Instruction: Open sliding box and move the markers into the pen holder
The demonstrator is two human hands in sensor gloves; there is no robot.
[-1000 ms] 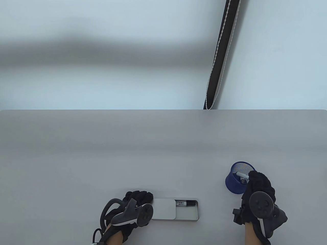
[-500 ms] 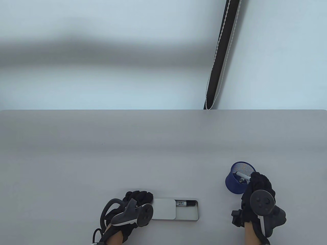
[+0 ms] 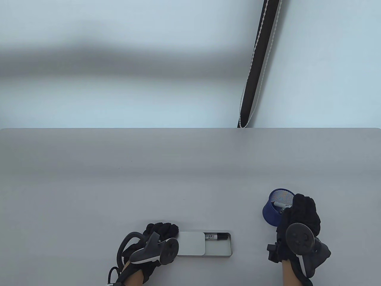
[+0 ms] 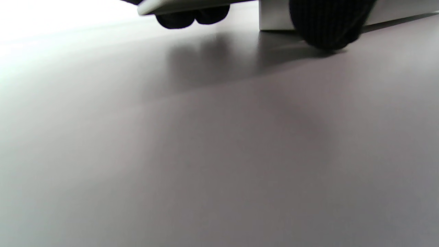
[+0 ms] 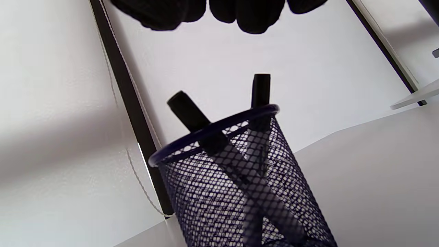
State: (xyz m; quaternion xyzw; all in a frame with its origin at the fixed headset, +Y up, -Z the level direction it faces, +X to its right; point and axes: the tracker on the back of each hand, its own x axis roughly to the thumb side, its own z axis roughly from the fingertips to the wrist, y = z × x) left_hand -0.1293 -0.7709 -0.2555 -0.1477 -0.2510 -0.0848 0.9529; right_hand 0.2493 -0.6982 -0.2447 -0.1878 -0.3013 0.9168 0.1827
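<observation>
Table view: I'm mid-transfer, judging by the layout. Two markers are in the pen holder [image 3: 275,208], one marker [image 3: 216,236] is left in the sliding box [image 3: 208,245]. The box lid [image 3: 190,243] is slid left, so the right part of the tray is exposed.

My right hand [image 3: 300,217] sits just above and beside the holder's near rim. In the right wrist view its fingers [image 5: 253,13] hang over the holder mouth with nothing between them; the two markers [image 5: 192,113] lean inside, clear of my fingertips. So this hand reads as empty and loosely curled, drop done.

My left hand [image 3: 159,238] pins the box at the lid end. In the left wrist view my fingers [image 4: 192,19] curl over the lid edge and my thumb [image 4: 329,24] presses the box's side, so it's holding the box steady.

Next move, as I judge it: the right hand crosses to the open end and pinches the last marker out. It lies flat against the far wall of the tray, so that needs a fingertip grab from above.

Surface: plain light grey counter [image 3: 119,178], matte. Behind it a pale wall with a dark vertical strip and a beaded cord [image 3: 253,74].
</observation>
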